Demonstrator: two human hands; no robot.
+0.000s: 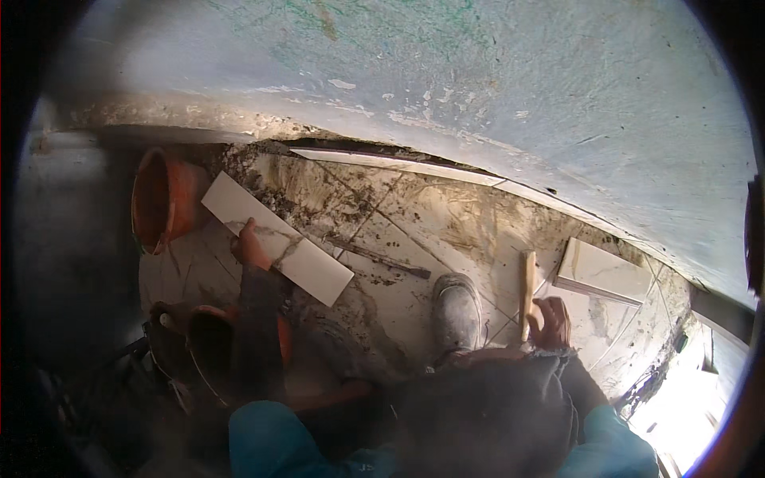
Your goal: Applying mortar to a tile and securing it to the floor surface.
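Note:
My left hand (251,245) grips the edge of a long white tile (299,259) with grey veins, fingers on its face. The tile lies slanted just above the dirty floor; I cannot tell whether its far end touches. On the right, my right hand (552,323) has its fingers bent and apart, close beside a pale wooden handle (528,291). A gap shows between thumb and forefinger, and the handle's lower end is hidden near my clothing. A small stack of similar white tiles (602,269) lies beyond this hand.
An orange bucket (171,199) lies tipped at the left, with another bucket (211,342) nearer. A thin metal bar (386,260) rests on the floor before a dusty boot (458,311). Narrow tiles (398,164) line the foot of the worn blue-green wall (494,88).

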